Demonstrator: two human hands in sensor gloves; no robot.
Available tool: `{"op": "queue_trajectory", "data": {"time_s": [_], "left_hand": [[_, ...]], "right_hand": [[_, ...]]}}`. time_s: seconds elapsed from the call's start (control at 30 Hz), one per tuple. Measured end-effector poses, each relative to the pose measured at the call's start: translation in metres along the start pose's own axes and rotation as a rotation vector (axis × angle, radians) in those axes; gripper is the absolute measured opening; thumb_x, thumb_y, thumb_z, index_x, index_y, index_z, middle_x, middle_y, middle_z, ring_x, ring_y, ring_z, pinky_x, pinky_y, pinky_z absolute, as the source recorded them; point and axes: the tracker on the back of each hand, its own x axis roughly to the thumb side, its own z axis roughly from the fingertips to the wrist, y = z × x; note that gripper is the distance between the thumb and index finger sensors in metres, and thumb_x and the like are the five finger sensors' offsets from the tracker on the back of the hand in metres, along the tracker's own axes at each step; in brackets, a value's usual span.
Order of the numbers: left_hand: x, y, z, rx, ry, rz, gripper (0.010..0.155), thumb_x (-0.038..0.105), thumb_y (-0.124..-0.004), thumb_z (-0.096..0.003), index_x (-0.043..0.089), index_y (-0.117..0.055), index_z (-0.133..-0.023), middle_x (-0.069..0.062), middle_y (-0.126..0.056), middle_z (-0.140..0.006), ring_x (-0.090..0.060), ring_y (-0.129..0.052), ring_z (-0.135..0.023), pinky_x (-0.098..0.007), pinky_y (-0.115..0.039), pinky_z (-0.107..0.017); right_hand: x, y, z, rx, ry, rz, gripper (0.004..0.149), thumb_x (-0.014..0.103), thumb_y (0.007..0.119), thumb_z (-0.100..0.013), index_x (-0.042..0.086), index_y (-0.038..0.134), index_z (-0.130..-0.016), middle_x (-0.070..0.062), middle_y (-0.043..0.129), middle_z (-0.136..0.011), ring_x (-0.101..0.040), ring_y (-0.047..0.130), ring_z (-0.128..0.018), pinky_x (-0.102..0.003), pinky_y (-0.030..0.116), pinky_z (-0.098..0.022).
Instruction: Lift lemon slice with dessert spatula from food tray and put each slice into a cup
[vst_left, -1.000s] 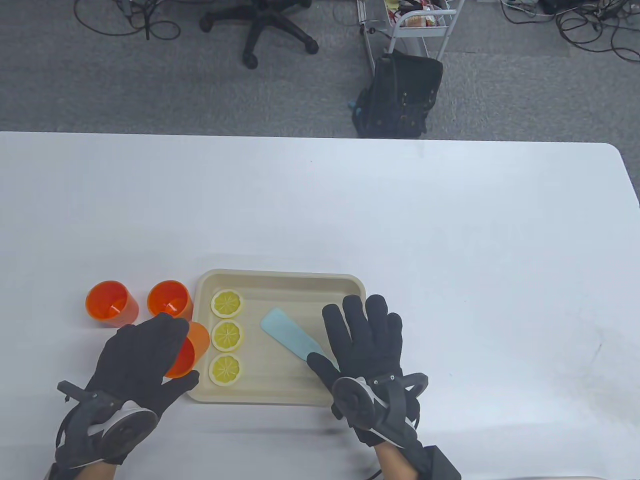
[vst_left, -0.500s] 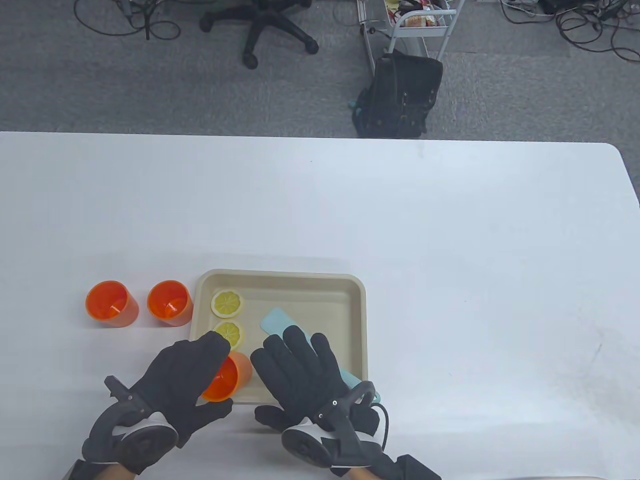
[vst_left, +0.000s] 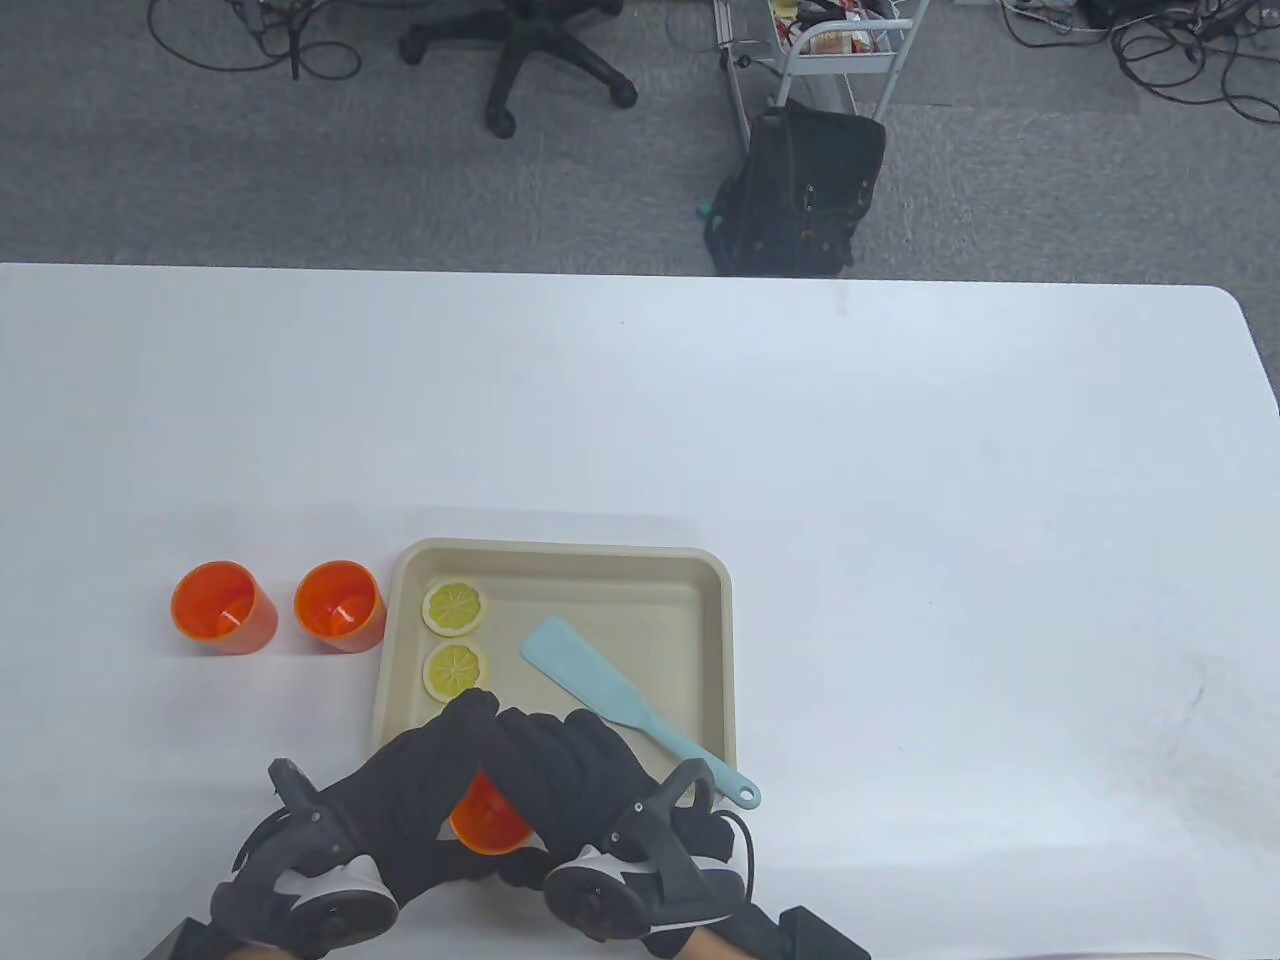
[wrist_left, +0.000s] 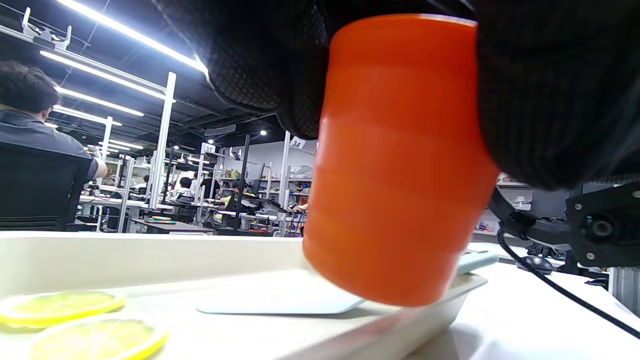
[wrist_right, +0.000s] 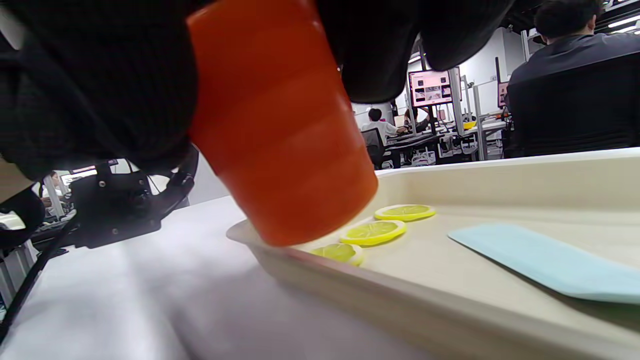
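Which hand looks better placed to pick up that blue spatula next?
The right hand, probably. The spatula lies in the tray on the right hand's side, handle end near it. The left hand is farther off. Both hands are round the orange cup.

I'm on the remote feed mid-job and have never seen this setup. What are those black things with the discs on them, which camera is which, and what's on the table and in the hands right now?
The black things are a person's two gloved hands, left hand and right hand; the discs are motion trackers strapped to their backs.

The big picture looks down on the table, hands entering from the bottom. The other two come from cameras on each wrist, low near the surface.

On the table sits a beige tray. Two lemon slices show from above; the right wrist view shows a third slice by the tray's near edge. A light blue spatula lies in the tray, untouched, its handle over the rim. Two orange cups stand left of the tray.

Both hands grip a third cup, tilted, over the tray's near edge.
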Motion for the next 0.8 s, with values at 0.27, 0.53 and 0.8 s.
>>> {"op": "queue_trajectory", "data": {"time_s": [0.27, 0.53, 0.8], "left_hand": [[0.007, 0.002, 0.001, 0.035, -0.004, -0.185, 0.134, 0.068, -0.101, -0.0234, 0.015, -0.018, -0.114, -0.017, -0.045, -0.119, -0.018, -0.097, -0.09, -0.042, -0.083, -0.073], [0.005, 0.004, 0.002, 0.069, 0.018, -0.163, 0.124, 0.067, -0.095, -0.0311, 0.017, -0.019, -0.115, -0.014, -0.046, -0.12, -0.029, -0.086, -0.099, -0.052, -0.073, -0.077], [-0.022, 0.022, 0.015, 0.155, 0.224, -0.181, 0.111, 0.071, -0.084, -0.0411, 0.021, -0.021, -0.117, -0.011, -0.045, -0.124, -0.043, -0.061, -0.113, -0.07, -0.046, -0.082]], "right_hand": [[0.011, 0.007, -0.003, -0.025, 0.014, 0.144, 0.101, 0.046, 0.1, -0.038, 0.017, 0.039, -0.113, -0.015, 0.051, -0.114, -0.037, 0.082, -0.098, -0.058, 0.065, -0.074], [0.003, -0.003, 0.001, -0.081, 0.07, 0.151, 0.098, 0.054, 0.098, -0.036, 0.015, 0.048, -0.111, -0.014, 0.057, -0.109, -0.03, 0.086, -0.092, -0.058, 0.064, -0.074], [-0.035, -0.043, 0.027, -0.25, 0.223, 0.103, 0.097, 0.056, 0.097, -0.037, 0.016, 0.05, -0.112, -0.014, 0.06, -0.109, -0.028, 0.087, -0.091, -0.061, 0.06, -0.075]]}}
